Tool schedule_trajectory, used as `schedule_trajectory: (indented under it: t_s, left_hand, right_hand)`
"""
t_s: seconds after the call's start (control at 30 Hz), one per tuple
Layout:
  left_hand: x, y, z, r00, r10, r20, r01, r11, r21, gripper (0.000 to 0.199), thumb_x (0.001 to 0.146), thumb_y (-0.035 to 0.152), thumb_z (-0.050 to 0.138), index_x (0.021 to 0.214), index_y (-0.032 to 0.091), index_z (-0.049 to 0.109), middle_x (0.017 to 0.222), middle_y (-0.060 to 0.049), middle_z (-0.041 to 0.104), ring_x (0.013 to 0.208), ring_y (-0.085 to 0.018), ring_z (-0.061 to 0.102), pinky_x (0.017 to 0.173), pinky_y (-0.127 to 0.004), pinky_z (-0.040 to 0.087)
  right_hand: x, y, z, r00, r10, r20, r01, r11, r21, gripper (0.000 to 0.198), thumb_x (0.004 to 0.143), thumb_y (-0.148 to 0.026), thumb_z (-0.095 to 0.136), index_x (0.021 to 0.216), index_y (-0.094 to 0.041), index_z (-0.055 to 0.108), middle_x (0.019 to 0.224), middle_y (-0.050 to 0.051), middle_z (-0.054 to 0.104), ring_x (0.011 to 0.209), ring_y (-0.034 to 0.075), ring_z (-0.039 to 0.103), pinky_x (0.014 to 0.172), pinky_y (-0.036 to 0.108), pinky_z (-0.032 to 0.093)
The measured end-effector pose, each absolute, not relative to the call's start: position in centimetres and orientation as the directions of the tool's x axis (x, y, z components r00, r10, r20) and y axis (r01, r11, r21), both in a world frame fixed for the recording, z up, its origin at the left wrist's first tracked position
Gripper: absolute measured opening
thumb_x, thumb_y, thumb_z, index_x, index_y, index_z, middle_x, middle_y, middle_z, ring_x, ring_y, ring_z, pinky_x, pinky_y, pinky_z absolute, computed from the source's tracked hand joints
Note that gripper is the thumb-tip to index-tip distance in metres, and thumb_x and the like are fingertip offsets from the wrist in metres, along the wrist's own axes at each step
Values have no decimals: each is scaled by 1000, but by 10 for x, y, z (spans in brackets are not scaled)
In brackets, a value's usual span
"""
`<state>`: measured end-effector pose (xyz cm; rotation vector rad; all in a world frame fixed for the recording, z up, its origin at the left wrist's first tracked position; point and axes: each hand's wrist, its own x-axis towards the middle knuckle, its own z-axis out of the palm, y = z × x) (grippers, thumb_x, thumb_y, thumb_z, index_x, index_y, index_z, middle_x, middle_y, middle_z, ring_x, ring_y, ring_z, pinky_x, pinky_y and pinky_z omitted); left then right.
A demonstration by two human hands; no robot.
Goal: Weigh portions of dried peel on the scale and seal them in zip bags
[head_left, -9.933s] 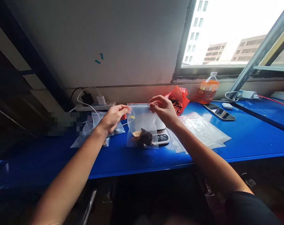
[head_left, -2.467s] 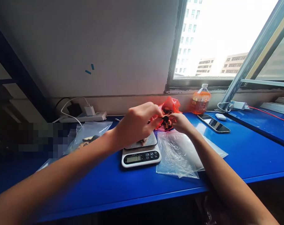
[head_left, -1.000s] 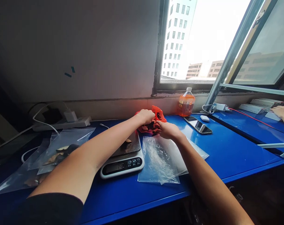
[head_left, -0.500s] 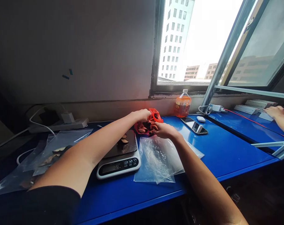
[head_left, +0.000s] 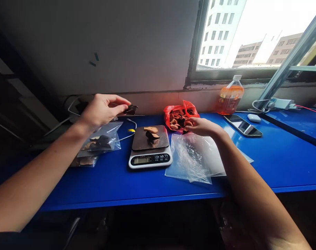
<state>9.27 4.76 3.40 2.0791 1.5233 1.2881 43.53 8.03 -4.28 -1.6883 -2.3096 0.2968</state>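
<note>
My left hand [head_left: 103,108] pinches a dark, dried-looking slice [head_left: 131,109] between thumb and fingers, raised to the left of and above the kitchen scale [head_left: 150,159]. Two brown dried pieces [head_left: 151,130] lie on the scale's metal plate, and its display is lit, though the digits are hard to read. Behind the scale to the right stands an open red plastic bag [head_left: 168,113] full of similar brown slices [head_left: 176,118]. The fingers of my right hand [head_left: 201,126] are curled at the bag's front right edge among the slices; what they grip is hidden.
Clear plastic bags [head_left: 191,159] lie flat right of the scale. Filled clear bags [head_left: 105,140] lie to its left, near a white cable [head_left: 126,136]. Farther right are a bottle of orange drink [head_left: 230,97], a phone [head_left: 242,125] and a white earphone case [head_left: 254,118].
My left hand has left the red bag and swung left past the scale, carrying a dark slice. My right hand stays at the bag. The view has shifted left.
</note>
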Motion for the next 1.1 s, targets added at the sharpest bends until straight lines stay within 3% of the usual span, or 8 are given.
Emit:
schedule_trajectory:
  t_s: [0.13, 0.3, 0.4, 0.57, 0.8, 0.87, 1.0, 1.1]
  left_hand:
    - [70, 26, -7, -46, 946, 322, 463, -266, 846, 37, 60, 43, 82, 88, 19, 77, 83, -4, 75, 74, -18, 68, 68, -30, 59]
    - [82, 13, -28, -49, 967, 248, 461, -198, 865, 24, 61, 38, 78, 77, 20, 75, 70, -3, 72, 61, -15, 64, 58, -25, 56]
    - [87, 7, -30, -57, 980, 190, 446, -145, 883, 30, 66, 33, 70, 92, 19, 73, 68, -2, 70, 57, -14, 64, 57, -26, 56]
    - [94, 6, -34, -64, 973, 221, 648, -128, 750, 39, 73, 32, 54, 108, 21, 68, 67, 1, 64, 54, -16, 63, 47, -24, 49]
    - [109, 24, -39, -42, 939, 341, 787, -179, 591, 19, 72, 32, 59, 82, 20, 69, 65, -1, 66, 64, -19, 62, 61, -28, 45]
    - [110, 25, -40, -14, 937, 349, 786, -205, 583, 22, 76, 37, 56, 82, 20, 69, 66, -2, 67, 64, -20, 62, 61, -28, 45]
    - [100, 18, -40, 36, 941, 338, 755, -247, 607, 37, 84, 47, 48, 99, 20, 68, 64, -1, 67, 55, -18, 59, 54, -27, 43]
    - [86, 14, -40, -2, 914, 405, 765, -259, 589, 39, 84, 46, 49, 104, 18, 68, 61, -1, 65, 54, -18, 60, 54, -27, 42]
  right_hand:
    - [429, 77, -45, -273, 959, 80, 910, 284, -302, 22, 88, -38, 54, 93, -22, 68, 82, 3, 69, 70, 15, 58, 61, 24, 40]
    - [420, 76, -46, -251, 965, 80, 924, 264, -278, 21, 88, -39, 55, 91, -22, 68, 81, 4, 70, 69, 16, 59, 60, 24, 41]
    - [419, 76, -46, -264, 961, 76, 922, 275, -274, 20, 87, -38, 56, 92, -22, 68, 85, 4, 71, 70, 16, 60, 61, 24, 42]
    - [420, 76, -48, -270, 960, 77, 914, 281, -293, 19, 87, -37, 56, 93, -23, 68, 88, 4, 72, 72, 17, 61, 63, 25, 44]
    - [419, 75, -48, -244, 966, 84, 919, 258, -299, 19, 87, -38, 58, 90, -22, 68, 85, 4, 72, 73, 18, 62, 65, 25, 44]
    - [419, 75, -47, -244, 967, 76, 921, 255, -295, 20, 87, -39, 58, 88, -22, 68, 85, 4, 71, 73, 17, 62, 65, 24, 45]
    - [420, 74, -45, -259, 965, 49, 906, 260, -335, 20, 87, -39, 58, 94, -22, 68, 90, 5, 72, 76, 18, 64, 67, 25, 46]
    - [423, 72, -43, -312, 950, 20, 881, 298, -367, 23, 88, -38, 56, 101, -22, 66, 98, 6, 73, 83, 19, 65, 70, 26, 47]
